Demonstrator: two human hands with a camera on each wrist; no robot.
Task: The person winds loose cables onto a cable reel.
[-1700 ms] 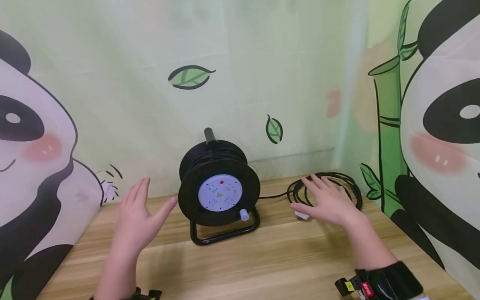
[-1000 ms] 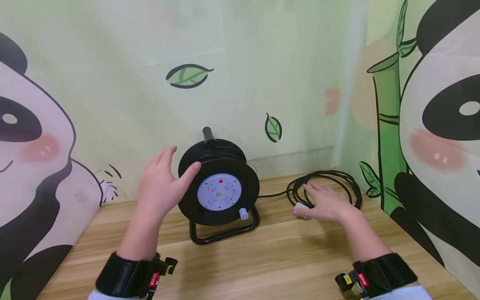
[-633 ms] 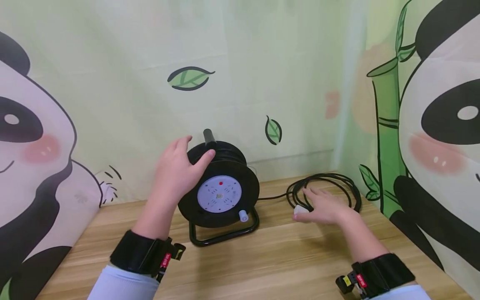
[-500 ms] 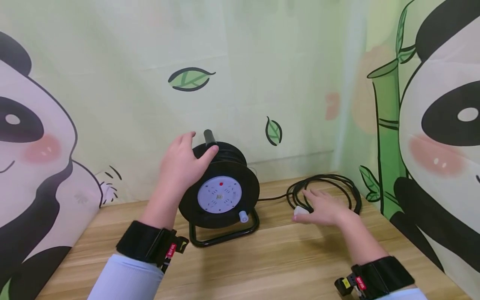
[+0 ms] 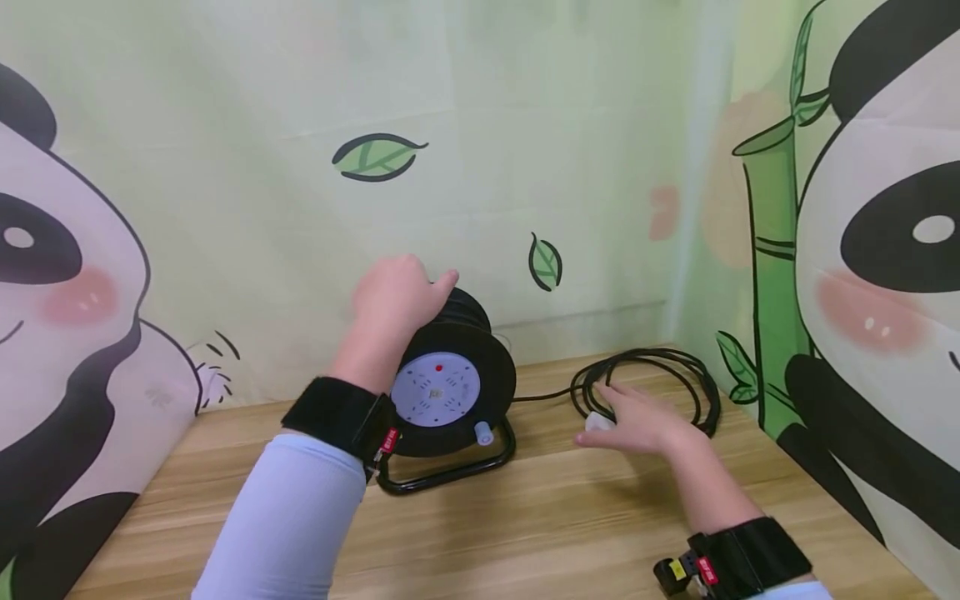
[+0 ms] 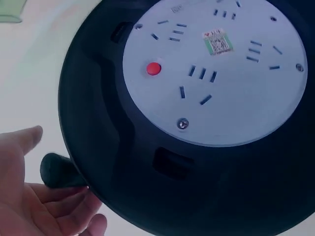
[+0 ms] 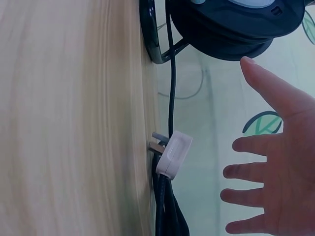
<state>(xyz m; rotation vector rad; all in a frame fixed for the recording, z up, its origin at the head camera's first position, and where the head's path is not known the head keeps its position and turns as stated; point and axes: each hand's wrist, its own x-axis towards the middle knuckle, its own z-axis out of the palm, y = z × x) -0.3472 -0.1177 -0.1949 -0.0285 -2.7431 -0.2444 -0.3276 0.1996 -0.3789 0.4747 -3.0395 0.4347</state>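
A black cable reel (image 5: 497, 367) with a round pale socket panel (image 5: 435, 390) stands on the table. My left hand (image 5: 397, 292) is at its top, covering the carry handle in the head view. The left wrist view shows the handle (image 6: 59, 171) between the raised thumb and the bent fingers, which pass behind it; the thumb stands apart from it. On the right, my right hand (image 5: 647, 421) hovers with fingers spread over the coiled black cable (image 5: 705, 383). A white plug (image 7: 174, 155) lies near its thumb, outside any grip.
The reel rests on a black tube stand (image 5: 450, 478), and a pale crank knob (image 5: 483, 432) sticks out of its face. A cable runs from reel to coil across the wooden table (image 5: 465, 550). Behind hangs a panda-print curtain (image 5: 495, 192).
From the reel's left side, my left hand has moved up and right to the handle, now hiding it in the head view. My right hand has lowered slightly over the coil.
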